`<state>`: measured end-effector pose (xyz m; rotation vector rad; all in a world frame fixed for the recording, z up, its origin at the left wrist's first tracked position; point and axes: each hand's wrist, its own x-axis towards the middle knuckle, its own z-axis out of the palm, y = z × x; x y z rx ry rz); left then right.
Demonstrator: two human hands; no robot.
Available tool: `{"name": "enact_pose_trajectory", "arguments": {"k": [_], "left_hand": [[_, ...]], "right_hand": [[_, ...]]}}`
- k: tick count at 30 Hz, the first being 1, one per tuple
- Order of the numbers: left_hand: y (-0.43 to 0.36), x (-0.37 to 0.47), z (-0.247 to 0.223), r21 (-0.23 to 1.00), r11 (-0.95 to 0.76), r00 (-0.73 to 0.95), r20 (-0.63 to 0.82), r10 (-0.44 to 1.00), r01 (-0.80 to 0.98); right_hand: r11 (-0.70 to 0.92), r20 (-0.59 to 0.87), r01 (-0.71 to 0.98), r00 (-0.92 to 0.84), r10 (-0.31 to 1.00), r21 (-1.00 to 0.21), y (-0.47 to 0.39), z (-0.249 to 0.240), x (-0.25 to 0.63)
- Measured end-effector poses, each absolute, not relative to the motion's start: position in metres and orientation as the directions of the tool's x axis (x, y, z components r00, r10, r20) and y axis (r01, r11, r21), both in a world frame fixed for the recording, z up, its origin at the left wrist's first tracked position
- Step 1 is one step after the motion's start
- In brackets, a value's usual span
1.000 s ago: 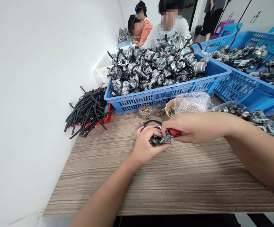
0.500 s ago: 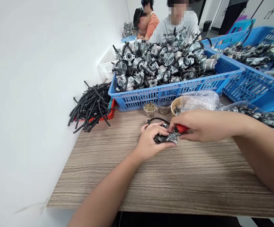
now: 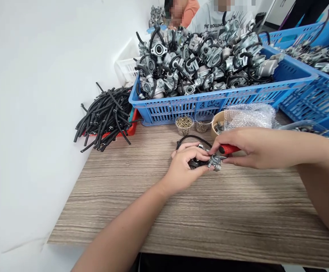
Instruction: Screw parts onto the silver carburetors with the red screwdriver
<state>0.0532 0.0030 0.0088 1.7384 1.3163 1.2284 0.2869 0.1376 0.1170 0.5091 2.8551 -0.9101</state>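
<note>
A metal carburetor-like part (image 3: 215,161) with a curved black hose (image 3: 191,137) lies low over the wooden table. My left hand (image 3: 185,162) is wrapped round its left side, fingers on top and thumb below. From the right, my right hand (image 3: 244,147) reaches over the part, a red-handled tool (image 3: 229,149) held in its closed fingers. My right fingertips touch or nearly touch the part's right end. The tool's tip is hidden.
Behind stands a blue crate (image 3: 181,109) heaped with metal parts. Small cups of brass screws (image 3: 184,122) and tiny pieces (image 3: 202,124), a round tub (image 3: 218,126) and bubble wrap (image 3: 249,115) sit before it. Black hoses (image 3: 107,117) fill a red tray. People sit beyond.
The view has tilted down and shifted. My right hand has drawn slightly to the right of my left, and more of the part's right end shows between them.
</note>
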Motion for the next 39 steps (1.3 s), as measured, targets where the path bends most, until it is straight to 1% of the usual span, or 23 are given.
{"name": "enact_pose_trajectory", "arguments": {"k": [3,7,11,14,17,23,30,35,39], "left_hand": [[0.004,0.054,0.006,0.867,-0.37,0.082,0.364,0.928,0.334],[0.006,0.055,0.004,0.848,-0.436,0.117,0.421,0.9,0.303],[0.007,0.056,0.002,0.815,-0.494,0.114,0.484,0.868,0.302],[0.007,0.059,0.001,0.784,-0.526,0.146,0.508,0.849,0.328],[0.006,0.062,0.001,0.784,-0.527,0.138,0.512,0.848,0.328],[0.006,0.066,0.002,0.845,-0.465,0.092,0.458,0.884,0.265],[0.008,0.062,0.003,0.848,-0.49,0.093,0.481,0.872,0.204],[0.009,0.06,0.005,0.861,-0.471,0.105,0.459,0.882,0.193],[0.008,0.061,0.007,0.866,-0.461,0.099,0.451,0.887,0.194]], "right_hand": [[0.747,-0.284,0.398,-0.916,0.284,-0.533,0.137,0.12,0.286],[0.704,-0.352,0.438,-0.894,0.277,-0.559,0.139,0.121,0.287],[0.694,-0.356,0.446,-0.891,0.282,-0.565,0.144,0.118,0.292],[0.672,-0.359,0.444,-0.893,0.273,-0.593,0.149,0.119,0.294],[0.648,-0.388,0.456,-0.885,0.257,-0.61,0.153,0.12,0.296],[0.608,-0.425,0.472,-0.875,0.233,-0.638,0.161,0.119,0.301],[0.637,-0.424,0.456,-0.88,0.215,-0.622,0.159,0.122,0.299],[0.664,-0.385,0.426,-0.896,0.219,-0.614,0.158,0.123,0.296],[0.666,-0.401,0.419,-0.896,0.193,-0.617,0.16,0.122,0.298]]}}
